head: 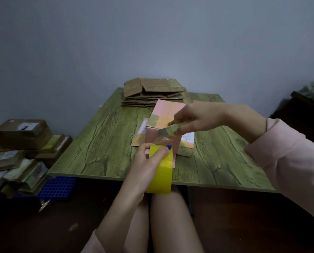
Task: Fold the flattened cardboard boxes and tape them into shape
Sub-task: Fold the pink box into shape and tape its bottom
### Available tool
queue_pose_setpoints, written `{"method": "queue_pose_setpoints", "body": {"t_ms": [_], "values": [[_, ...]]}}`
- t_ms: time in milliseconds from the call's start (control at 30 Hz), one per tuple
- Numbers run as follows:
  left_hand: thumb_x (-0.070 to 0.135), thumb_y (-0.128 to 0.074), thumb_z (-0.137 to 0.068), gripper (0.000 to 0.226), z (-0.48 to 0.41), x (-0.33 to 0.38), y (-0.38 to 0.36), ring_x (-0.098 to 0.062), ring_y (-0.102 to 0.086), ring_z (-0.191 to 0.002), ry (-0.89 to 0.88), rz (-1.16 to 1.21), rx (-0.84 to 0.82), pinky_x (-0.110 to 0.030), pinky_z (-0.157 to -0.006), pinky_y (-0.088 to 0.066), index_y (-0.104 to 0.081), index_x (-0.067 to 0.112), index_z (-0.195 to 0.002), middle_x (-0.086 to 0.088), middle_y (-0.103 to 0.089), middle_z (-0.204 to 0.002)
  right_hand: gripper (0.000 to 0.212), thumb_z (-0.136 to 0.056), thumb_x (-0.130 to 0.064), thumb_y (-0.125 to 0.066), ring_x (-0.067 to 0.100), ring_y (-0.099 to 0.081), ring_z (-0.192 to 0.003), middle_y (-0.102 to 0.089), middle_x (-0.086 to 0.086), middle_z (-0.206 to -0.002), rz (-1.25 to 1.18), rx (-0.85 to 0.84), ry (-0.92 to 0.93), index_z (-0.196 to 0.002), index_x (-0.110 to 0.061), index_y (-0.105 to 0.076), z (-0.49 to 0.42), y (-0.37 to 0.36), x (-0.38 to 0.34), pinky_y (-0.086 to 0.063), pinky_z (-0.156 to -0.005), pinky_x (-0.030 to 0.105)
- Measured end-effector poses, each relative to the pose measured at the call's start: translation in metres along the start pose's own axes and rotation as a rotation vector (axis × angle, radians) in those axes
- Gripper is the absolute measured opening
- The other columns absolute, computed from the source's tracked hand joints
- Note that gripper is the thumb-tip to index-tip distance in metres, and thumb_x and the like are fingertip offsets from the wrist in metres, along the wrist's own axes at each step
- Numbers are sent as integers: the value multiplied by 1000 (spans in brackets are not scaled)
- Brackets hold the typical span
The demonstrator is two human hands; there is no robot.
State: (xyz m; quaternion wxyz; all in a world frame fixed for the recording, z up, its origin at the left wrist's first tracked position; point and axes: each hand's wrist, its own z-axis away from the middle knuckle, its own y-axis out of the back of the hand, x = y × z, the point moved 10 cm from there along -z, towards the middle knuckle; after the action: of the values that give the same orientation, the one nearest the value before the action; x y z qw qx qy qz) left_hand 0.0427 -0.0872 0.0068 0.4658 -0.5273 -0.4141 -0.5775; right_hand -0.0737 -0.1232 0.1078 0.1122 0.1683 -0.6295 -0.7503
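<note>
The right hand point(194, 119) grips a utility knife point(168, 130), its blade at the clear strip point(161, 140) pulled from the yellow tape roll point(161, 172), which the left hand point(147, 161) clamps, thumb on top. The strip runs to the pink box point(163, 115) on the table point(101, 143). This looks like the cutting step; next, slice cleanly and press the end down

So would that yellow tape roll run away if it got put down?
On edge the yellow tape roll would likely roll, being round; flat, it should stay. It seems stiff: the left hand grips it without denting it.
</note>
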Motion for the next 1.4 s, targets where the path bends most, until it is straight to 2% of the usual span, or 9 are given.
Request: {"method": "queue_pose_setpoints", "body": {"t_ms": [100, 267, 533, 700, 867, 1000, 1100, 1233, 1400], "values": [[45, -61, -61, 51, 0, 0, 1, -19, -67, -86, -7, -8, 9, -39, -76, -53, -59, 20, -105, 0, -66, -96, 24, -89, -36, -59, 12, -43, -60, -46, -6, -64, 7, -48, -12, -70, -26, -49, -3, 0, 0, -32, -55, 27], [45, -62, -61, 48, 1, 1, 1, -23, -67, -88, -8, -13, 8, -44, -79, -53, -59, 21, -102, -2, -67, -95, 26, -87, -39, -59, 11, -43, -60, -46, -5, -65, -15, -96, -21, -69, -22, -50, -7, -1, 1, -33, -56, 26], [45, -61, -60, 48, 3, -2, -1, -24, -65, -80, 58, 5, -56, -34, -64, -49, -64, 17, -100, -13, -67, -97, 33, -85, -41, -60, 13, -41, -59, -45, -4, -63, -51, -153, -46, -63, -19, -48, -10, 0, -2, -32, -55, 25], [45, -61, -60, 49, 2, -1, -1, -19, -64, -72, 54, 13, -47, -31, -62, -48, -65, 15, -99, -7, -66, -87, 34, -84, -43, -61, 16, -50, -71, -64, 7, -84, -49, -185, -37, -65, -17, -51, -11, -4, -7, -37, -60, 27], [44, -61, -61, 50, 3, -1, -2, -21, -64, -75, 49, 23, -60, -32, -63, -47, -64, 15, -100, -12, -66, -92, 30, -87, -42, -62, 11, -57, -65, -56, -8, -66, -17, -190, -45, -69, -19, -55, -11, -5, -11, -42, -58, 22], [47, -61, -60, 52, 1, -4, -1, -25, -65, -87, 60, 9, -47, -36, -70, -48, -64, 17, -103, -11, -66, -100, 33, -87, -49, -57, 11, -56, -63, -54, -8, -64, 129, -180, -31, -70, -21, -55, -17, -9, -16, -39, -57, 25], [47, -60, -60, 53, 1, -4, -1, -24, -64, -88, 52, -2, -42, -36, -70, -48, -63, 17, -104, -9, -65, -100, 46, -86, -57, -51, 22, -53, -66, -51, -2, -66, 247, -172, -24, -78, -13, -60, -21, -17, -20, -40, -58, 29], [56, -63, -49, 62, 1, -2, 0, -27, -63, -95, 43, -14, -34, -47, -84, -49, -65, 19, -99, -8, -66, -101, 42, -84, -47, -58, 27, -51, -68, -53, 3, -74, 324, -201, -34, -90, -6, -63, -18, -27, -22, -39, -59, 32], [45, -61, -60, 48, 1, -3, 0, -25, -65, -86, 60, 5, -40, -37, -72, -48, -65, 17, -99, -6, -67, -93, 64, -77, -48, -71, 23, -59, -88, -62, 1, -103, 279, -194, -53, -125, -11, -49, -5, -33, -3, -53, -76, 37]]}}
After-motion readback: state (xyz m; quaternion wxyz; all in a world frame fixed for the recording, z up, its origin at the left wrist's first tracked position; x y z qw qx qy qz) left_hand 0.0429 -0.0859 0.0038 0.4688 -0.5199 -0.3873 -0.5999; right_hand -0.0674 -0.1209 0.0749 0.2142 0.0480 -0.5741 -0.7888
